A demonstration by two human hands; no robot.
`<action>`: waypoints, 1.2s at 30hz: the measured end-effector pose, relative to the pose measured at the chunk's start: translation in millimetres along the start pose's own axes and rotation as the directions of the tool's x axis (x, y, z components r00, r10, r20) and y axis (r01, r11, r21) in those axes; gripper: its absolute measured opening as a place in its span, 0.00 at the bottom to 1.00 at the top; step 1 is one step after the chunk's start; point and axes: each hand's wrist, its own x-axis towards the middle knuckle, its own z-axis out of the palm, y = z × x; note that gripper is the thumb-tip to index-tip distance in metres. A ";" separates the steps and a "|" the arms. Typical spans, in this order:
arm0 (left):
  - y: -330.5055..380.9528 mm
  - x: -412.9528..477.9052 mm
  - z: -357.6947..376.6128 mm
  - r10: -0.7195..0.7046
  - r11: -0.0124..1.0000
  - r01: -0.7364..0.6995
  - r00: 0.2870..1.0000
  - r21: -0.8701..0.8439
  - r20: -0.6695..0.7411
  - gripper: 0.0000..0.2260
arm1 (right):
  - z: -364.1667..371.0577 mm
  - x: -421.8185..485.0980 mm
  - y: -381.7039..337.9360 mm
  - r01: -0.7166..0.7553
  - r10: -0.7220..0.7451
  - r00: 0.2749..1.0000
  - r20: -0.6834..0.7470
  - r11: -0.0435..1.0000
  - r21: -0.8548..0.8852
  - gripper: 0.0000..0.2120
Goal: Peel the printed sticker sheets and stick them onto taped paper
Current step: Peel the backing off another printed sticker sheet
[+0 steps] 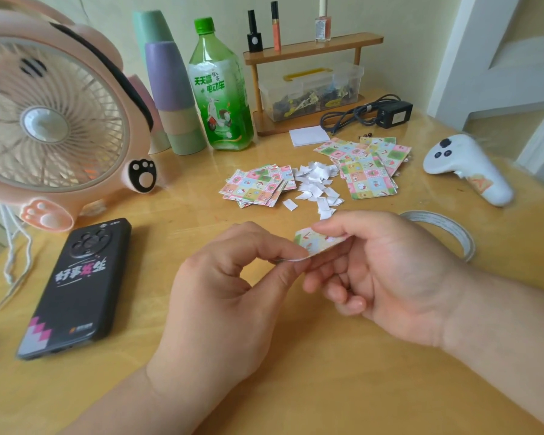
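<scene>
A small printed sticker sheet (316, 242) with pastel cartoon squares is held above the wooden table between both hands. My left hand (230, 296) pinches its near left corner with thumb and forefinger. My right hand (387, 274) pinches its right side, thumb on top. Behind them lie two piles of the same printed sheets, one on the left (258, 185) and one on the right (369, 166). A heap of white peeled paper scraps (316, 183) sits between the piles. A roll of clear tape (443, 230) lies just behind my right hand.
A pink desk fan (51, 120) stands at the left, a black phone (79, 287) lies in front of it. Stacked cups (173, 95), a green bottle (220, 89), a wooden rack with a plastic box (311, 89), a charger (390, 113), a white notepad (309, 135) and a white controller (468, 167) line the back.
</scene>
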 end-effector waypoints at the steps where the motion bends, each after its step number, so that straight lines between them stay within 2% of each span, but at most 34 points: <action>1: 0.3 0.7 -0.8 0.037 0.998 -0.036 0.999 0.054 -0.004 0.03 | 0.0 -0.3 -0.1 0.001 -0.001 1.000 0.008 1.000 0.005 0.17; 4: 2.2 3.2 -2.7 0.130 0.980 -0.126 0.991 0.151 -0.014 0.03 | -0.1 -2.5 -1.1 0.012 -0.013 0.999 0.041 1.000 0.022 0.23; 6: 3.3 4.5 -3.2 0.128 0.981 -0.122 0.991 0.152 -0.026 0.03 | 0.7 -4.1 -2.7 0.024 -0.025 0.999 0.047 1.000 0.018 0.28; 7: 4.3 5.1 -3.1 0.082 0.992 -0.078 0.996 0.094 -0.037 0.03 | 0.1 -4.6 -4.3 0.034 -0.034 0.999 0.026 0.999 0.005 0.32; 9: 3.7 6.1 -3.8 -0.129 0.966 0.122 0.992 -0.229 -0.014 0.02 | -3.9 -6.0 -6.9 0.144 -0.159 0.983 -0.090 0.977 -0.154 0.36; 10: 1.6 6.9 -4.9 -0.242 0.883 0.237 0.969 -0.406 0.038 0.03 | -8.1 -5.8 -6.9 0.241 -0.296 0.943 -0.152 0.922 -0.303 0.36; 11: -0.8 7.2 -6.1 -0.312 0.785 0.317 0.945 -0.531 0.103 0.04 | -13.1 -5.1 -7.0 0.351 -0.472 0.862 -0.182 0.817 -0.457 0.36; 13: -5.5 6.8 -7.6 -0.383 0.634 0.410 0.903 -0.656 0.195 0.03 | -21.7 -5.4 -9.7 0.547 -0.762 0.637 -0.116 0.553 -0.628 0.30; 14: -5.4 6.9 -7.6 -0.403 0.565 0.436 0.887 -0.700 0.227 0.02 | -24.9 -6.1 -10.7 0.597 -0.820 0.570 -0.061 0.464 -0.654 0.26; 15: -5.9 7.1 -7.3 -0.417 0.510 0.450 0.875 -0.733 0.247 0.03 | -26.2 -6.5 -10.8 0.619 -0.829 0.560 -0.012 0.428 -0.659 0.22; 16: -4.8 7.8 -6.8 -0.422 0.472 0.457 0.868 -0.754 0.262 0.04 | -25.9 -6.7 -10.4 0.625 -0.797 0.603 0.032 0.447 -0.640 0.19; 19: -4.3 8.5 -4.0 -0.416 0.435 0.466 0.863 -0.771 0.287 0.04 | -20.6 -3.1 -3.7 0.601 -0.605 0.779 0.163 0.648 -0.468 0.14; 21: -6.2 8.5 -3.1 -0.420 0.458 0.473 0.861 -0.752 0.286 0.04 | -18.0 2.6 1.3 0.540 -0.531 0.836 0.136 0.754 -0.375 0.11; 24: -11.0 7.2 -2.2 -0.418 0.535 0.491 0.861 -0.688 0.290 0.03 | -17.8 6.6 2.1 0.441 -0.421 0.897 0.132 0.868 -0.230 0.15; 26: -11.4 6.4 -2.5 -0.411 0.648 0.497 0.866 -0.577 0.285 0.06 | -17.4 5.4 0.6 0.399 -0.362 0.914 0.182 0.883 -0.248 0.16; 28: -9.8 5.9 -2.9 -0.425 0.728 0.496 0.868 -0.474 0.255 0.08 | -16.5 3.3 0.4 0.388 -0.339 0.920 0.196 0.856 -0.342 0.15; 32: -7.7 5.8 -4.4 -0.465 0.728 0.520 0.854 -0.447 0.235 0.08 | -14.0 3.3 0.4 0.403 -0.408 0.905 0.118 0.737 -0.542 0.14; 36: -5.7 5.0 -2.5 -0.510 0.715 0.538 0.838 -0.446 0.193 0.13 | -13.1 3.7 0.7 0.422 -0.420 0.898 0.132 0.737 -0.528 0.11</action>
